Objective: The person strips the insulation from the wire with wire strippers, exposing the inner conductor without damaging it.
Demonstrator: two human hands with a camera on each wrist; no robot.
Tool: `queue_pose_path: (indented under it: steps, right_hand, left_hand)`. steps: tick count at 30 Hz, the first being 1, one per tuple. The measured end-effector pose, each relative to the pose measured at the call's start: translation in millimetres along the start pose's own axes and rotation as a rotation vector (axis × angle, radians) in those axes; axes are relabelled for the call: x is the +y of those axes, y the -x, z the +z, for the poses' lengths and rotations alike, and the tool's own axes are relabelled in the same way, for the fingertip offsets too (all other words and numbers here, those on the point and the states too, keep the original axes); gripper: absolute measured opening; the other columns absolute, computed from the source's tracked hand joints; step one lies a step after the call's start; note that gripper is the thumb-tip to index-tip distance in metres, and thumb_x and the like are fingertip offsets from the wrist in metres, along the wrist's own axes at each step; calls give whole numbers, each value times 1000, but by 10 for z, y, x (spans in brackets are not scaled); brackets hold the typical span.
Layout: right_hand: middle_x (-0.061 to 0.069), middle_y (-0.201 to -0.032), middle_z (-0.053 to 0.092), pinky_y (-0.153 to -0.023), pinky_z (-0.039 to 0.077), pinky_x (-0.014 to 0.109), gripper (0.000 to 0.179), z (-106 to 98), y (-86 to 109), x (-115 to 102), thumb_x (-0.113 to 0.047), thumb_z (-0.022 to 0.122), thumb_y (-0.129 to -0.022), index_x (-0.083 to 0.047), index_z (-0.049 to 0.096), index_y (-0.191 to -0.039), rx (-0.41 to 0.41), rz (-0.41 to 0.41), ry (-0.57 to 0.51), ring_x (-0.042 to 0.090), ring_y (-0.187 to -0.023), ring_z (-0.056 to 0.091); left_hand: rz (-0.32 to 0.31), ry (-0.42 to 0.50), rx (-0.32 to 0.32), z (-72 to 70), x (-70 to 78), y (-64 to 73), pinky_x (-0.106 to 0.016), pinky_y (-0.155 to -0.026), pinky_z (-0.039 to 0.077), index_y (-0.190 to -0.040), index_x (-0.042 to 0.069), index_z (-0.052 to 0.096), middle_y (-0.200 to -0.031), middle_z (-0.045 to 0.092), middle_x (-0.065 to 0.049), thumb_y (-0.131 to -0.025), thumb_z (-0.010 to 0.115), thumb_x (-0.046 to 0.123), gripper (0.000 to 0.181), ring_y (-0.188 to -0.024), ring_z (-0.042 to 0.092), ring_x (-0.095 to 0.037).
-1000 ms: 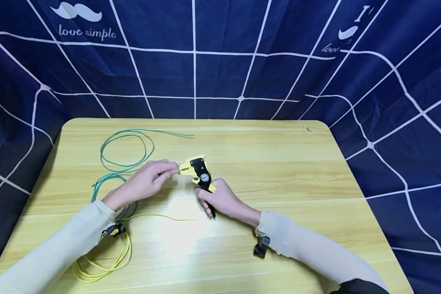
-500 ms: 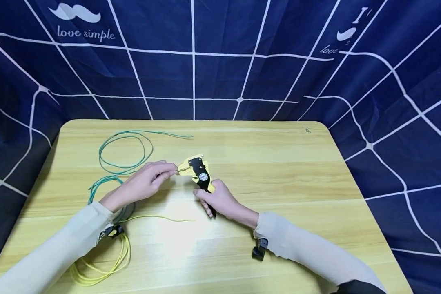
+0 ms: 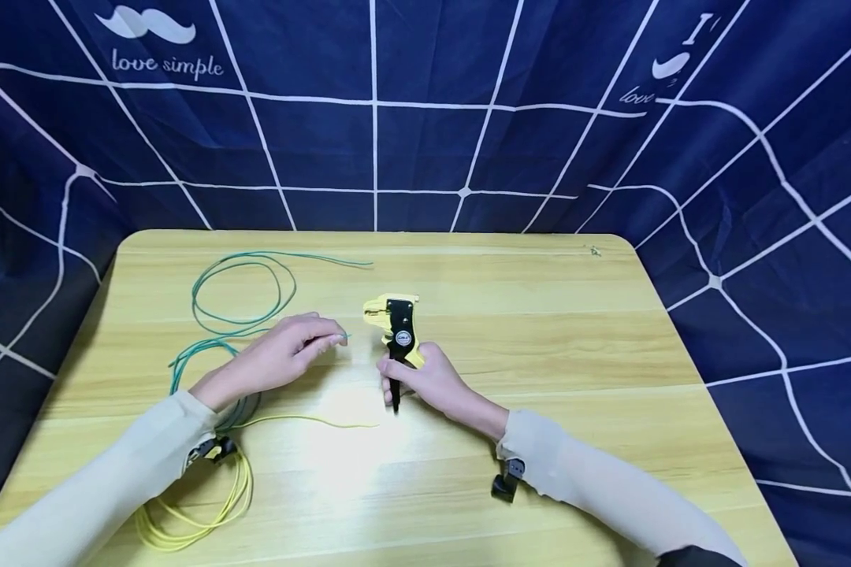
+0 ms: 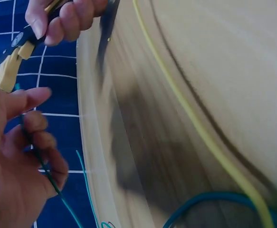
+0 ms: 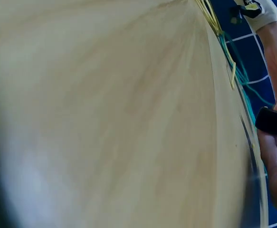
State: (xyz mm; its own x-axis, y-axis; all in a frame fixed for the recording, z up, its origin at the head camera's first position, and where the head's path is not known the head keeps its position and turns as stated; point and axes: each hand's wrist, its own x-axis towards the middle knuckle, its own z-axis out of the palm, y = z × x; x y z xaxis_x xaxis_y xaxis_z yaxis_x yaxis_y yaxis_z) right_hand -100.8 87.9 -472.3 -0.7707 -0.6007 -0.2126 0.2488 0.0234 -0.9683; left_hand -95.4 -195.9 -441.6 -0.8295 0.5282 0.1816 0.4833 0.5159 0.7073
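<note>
My left hand [image 3: 280, 354] pinches a green wire [image 4: 62, 197] between thumb and fingers, and a short end of it pokes out past the fingertips. In the left wrist view the wire runs down across the palm. A yellow-and-black wire stripper [image 3: 400, 321] is gripped by its handles in my right hand [image 3: 425, 382]. Its head points up and its yellow jaws face left, a small gap away from the wire end. The right wrist view shows only the black handle end [image 5: 272, 122] of the stripper beside the fingers.
A loose green wire coil [image 3: 244, 321] lies at the table's left back. Near the front left is a yellow wire coil [image 3: 244, 480], partly under my left forearm, its free end reaching toward the middle. Small scraps [image 3: 595, 251] sit at the far right corner of the wooden table [image 3: 539, 315].
The wire stripper has come away from the green wire, shifting slightly right and turning more upright. The wire's end now shows beyond my left fingertips, which have stayed nearly in place.
</note>
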Motion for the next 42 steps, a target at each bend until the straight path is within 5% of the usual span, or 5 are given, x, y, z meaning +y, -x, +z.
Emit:
queue_pose_path:
  steps: [4,8,19,30,42]
  right_hand:
    - [16,-83,72,-74,64,40,19,-51,2,-21,-7,68,-104,12,65,-107,3,-32,7,22,-71,73]
    - [18,-87,73,-75,64,41,23,-111,12,-27,-7,67,-106,16,65,-109,-37,-68,44,23,-75,74]
    - [17,-92,75,-76,63,41,27,-232,46,-87,-11,66,-107,12,70,-120,-103,-179,172,28,-76,74]
    - [19,-90,74,-86,60,35,14,-326,128,-176,-5,70,-105,8,66,-108,-34,-304,145,31,-77,76]
    - [30,-114,75,-102,56,54,22,-490,164,-130,-8,64,-110,9,64,-124,-170,-238,-28,41,-107,76]
  left_hand:
    - [1,-23,-62,34,-13,1,-44,-90,48,-112,7,78,-95,72,0,-111,63,5,15,-82,56,-11]
    - [7,-41,-78,55,-32,10,-43,-85,45,-110,10,79,-89,70,4,-110,65,8,14,-75,52,-7]
    - [158,-101,-127,248,-355,71,-47,-79,45,-111,16,77,-104,72,6,-108,67,7,13,-91,64,-12]
    - [2,-190,-170,158,-37,34,-44,-86,36,-112,16,78,-102,64,12,-103,75,8,12,-96,54,-14]
    - [-45,-197,-190,111,-14,-41,-57,-95,42,-117,13,77,-114,67,4,-107,69,11,13,-109,59,-23]
